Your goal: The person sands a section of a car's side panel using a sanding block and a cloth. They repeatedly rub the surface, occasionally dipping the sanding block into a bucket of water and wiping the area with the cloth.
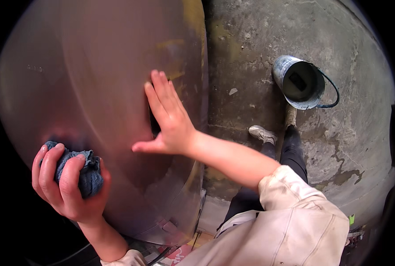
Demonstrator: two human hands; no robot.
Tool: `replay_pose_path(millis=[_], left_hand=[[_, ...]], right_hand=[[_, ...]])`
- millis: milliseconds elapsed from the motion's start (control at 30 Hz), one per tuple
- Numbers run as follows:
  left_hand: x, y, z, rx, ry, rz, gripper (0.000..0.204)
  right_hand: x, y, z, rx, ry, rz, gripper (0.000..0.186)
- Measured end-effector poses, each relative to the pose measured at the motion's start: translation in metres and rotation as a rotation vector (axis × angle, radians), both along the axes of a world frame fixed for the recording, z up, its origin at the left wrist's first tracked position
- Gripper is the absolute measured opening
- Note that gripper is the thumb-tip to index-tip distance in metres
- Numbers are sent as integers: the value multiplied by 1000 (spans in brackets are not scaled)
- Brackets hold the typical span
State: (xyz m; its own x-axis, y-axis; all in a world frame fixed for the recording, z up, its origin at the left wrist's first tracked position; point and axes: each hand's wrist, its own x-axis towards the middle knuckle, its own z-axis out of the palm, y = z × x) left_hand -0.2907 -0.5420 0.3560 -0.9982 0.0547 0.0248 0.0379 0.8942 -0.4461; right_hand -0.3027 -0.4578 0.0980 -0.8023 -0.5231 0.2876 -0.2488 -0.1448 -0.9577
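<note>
My left hand [71,179] grips a crumpled blue-grey cloth [90,179], fingers curled round it, at the left side of a large curved panel [117,53]. The panel has a dull grey-brown surface with a soft sheen and yellowish patches near its right edge. Further right, my right hand [170,117] lies spread, fingers stretched out and thumb apart, on or just over the panel. A small black patch shows between its thumb and fingers; what it is I cannot make out.
A worn metal bucket [281,73] with a dark handle stands on the stained concrete floor [250,40] at the right. In it is a dark rectangular thing [297,81]. My shoe [263,133] is near the bucket. Assorted items lie by the panel's near edge.
</note>
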Motion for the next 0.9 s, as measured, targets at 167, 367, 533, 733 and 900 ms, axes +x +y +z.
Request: replay_pose_path(millis=[167,367,533,733,900], left_hand=[[3,-1,5,9,-16,8,39],[5,0,4,24,-32,39,35],[5,0,9,-1,-49,23,34],[9,-4,10,10,-47,36,34],[7,-3,6,21,-24,47,33]], right_hand=[[-26,-11,14,25,-52,2,129],[7,6,5,17,-46,110,132],[-92,-63,41,179,-53,-69,134],[-63,-43,-12,106,22,-27,129],[-72,-58,-44,191,-472,-85,122]])
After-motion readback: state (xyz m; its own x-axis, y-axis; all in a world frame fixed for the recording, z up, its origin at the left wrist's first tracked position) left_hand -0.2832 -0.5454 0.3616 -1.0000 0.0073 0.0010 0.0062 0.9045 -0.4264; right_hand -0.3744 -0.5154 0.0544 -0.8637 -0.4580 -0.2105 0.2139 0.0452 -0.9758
